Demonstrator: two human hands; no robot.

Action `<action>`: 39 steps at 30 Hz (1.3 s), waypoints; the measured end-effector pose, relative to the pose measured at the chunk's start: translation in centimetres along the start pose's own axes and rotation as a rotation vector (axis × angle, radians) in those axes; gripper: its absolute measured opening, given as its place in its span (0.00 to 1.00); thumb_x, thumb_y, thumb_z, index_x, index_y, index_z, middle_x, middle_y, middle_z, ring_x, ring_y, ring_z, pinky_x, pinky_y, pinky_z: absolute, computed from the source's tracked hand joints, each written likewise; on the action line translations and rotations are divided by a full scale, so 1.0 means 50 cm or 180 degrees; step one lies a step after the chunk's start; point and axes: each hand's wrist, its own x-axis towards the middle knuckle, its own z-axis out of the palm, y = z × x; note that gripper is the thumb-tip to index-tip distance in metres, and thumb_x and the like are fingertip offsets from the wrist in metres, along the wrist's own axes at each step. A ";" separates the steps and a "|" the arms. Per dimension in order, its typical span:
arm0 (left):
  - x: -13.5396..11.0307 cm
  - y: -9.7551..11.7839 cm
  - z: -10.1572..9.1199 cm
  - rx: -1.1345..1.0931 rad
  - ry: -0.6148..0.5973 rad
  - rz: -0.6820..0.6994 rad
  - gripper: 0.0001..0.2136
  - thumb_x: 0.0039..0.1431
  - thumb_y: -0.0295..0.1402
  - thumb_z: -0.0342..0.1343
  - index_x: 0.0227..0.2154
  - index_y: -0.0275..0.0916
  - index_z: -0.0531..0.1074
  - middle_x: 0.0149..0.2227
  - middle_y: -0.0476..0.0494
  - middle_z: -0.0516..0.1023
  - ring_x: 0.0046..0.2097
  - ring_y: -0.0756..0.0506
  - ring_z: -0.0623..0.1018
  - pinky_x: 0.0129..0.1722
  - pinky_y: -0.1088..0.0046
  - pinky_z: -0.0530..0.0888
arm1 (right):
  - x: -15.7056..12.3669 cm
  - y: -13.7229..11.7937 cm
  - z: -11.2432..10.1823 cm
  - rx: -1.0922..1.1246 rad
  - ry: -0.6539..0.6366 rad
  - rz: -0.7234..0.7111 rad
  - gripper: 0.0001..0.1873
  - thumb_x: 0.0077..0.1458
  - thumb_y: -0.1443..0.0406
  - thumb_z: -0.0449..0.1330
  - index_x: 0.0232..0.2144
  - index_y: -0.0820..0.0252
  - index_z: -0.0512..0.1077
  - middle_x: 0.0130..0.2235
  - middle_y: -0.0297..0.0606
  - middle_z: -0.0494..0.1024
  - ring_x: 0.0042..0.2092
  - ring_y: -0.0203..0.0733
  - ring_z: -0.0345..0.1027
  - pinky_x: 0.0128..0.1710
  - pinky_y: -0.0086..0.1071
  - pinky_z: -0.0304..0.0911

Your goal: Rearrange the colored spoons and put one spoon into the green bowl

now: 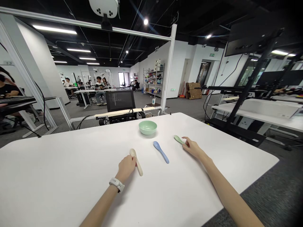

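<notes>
My left hand [127, 167], with a white watch band on its wrist, closes its fingers on the handle of a cream spoon [139, 168]. That spoon lies along the tabletop, bowl end pointing away from me. At the right, my right hand [193, 148] has its thumb and fingers around the handle of a light green spoon [178, 139]; the index finger is raised, and the handle's end is hidden. Between the hands a blue spoon [161, 152] rests untouched. Farther back stands a green bowl [148, 127], upright and apart from both hands.
The white table [71, 176] has a metal frame [168, 69] along its far side. A black mesh chair [120, 101] stands beyond it. To the right is a black stand [243, 85] with cables. Several people sit at desks in the background.
</notes>
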 end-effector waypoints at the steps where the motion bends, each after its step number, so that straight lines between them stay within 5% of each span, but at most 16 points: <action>1: 0.000 0.000 0.000 -0.0007 0.0000 0.0000 0.19 0.66 0.45 0.59 0.53 0.39 0.75 0.54 0.41 0.80 0.52 0.42 0.80 0.52 0.54 0.79 | 0.000 0.002 0.000 0.0003 0.0009 0.0007 0.26 0.56 0.59 0.56 0.57 0.57 0.70 0.28 0.30 0.72 0.31 0.41 0.66 0.36 0.34 0.62; 32: 0.010 -0.014 0.010 -0.0233 0.0080 0.0092 0.19 0.66 0.45 0.59 0.53 0.39 0.75 0.53 0.41 0.80 0.50 0.43 0.81 0.51 0.55 0.80 | -0.001 -0.002 -0.004 -0.0155 -0.0025 0.0144 0.27 0.60 0.57 0.54 0.58 0.62 0.71 0.29 0.33 0.74 0.32 0.44 0.70 0.38 0.36 0.64; 37: 0.018 -0.029 0.014 -0.0268 0.0183 0.0254 0.17 0.66 0.48 0.58 0.45 0.37 0.77 0.43 0.45 0.82 0.42 0.46 0.81 0.47 0.59 0.80 | 0.002 0.012 -0.002 -0.0277 0.0143 0.0052 0.28 0.62 0.51 0.54 0.57 0.62 0.72 0.33 0.39 0.77 0.35 0.46 0.72 0.40 0.38 0.67; 39: 0.017 -0.049 0.003 -0.0239 0.0362 0.0318 0.20 0.70 0.48 0.50 0.37 0.37 0.77 0.37 0.44 0.83 0.38 0.46 0.82 0.45 0.61 0.78 | 0.004 0.015 0.000 -0.0367 0.0362 -0.0103 0.29 0.63 0.48 0.53 0.55 0.61 0.74 0.37 0.43 0.79 0.40 0.50 0.74 0.44 0.40 0.69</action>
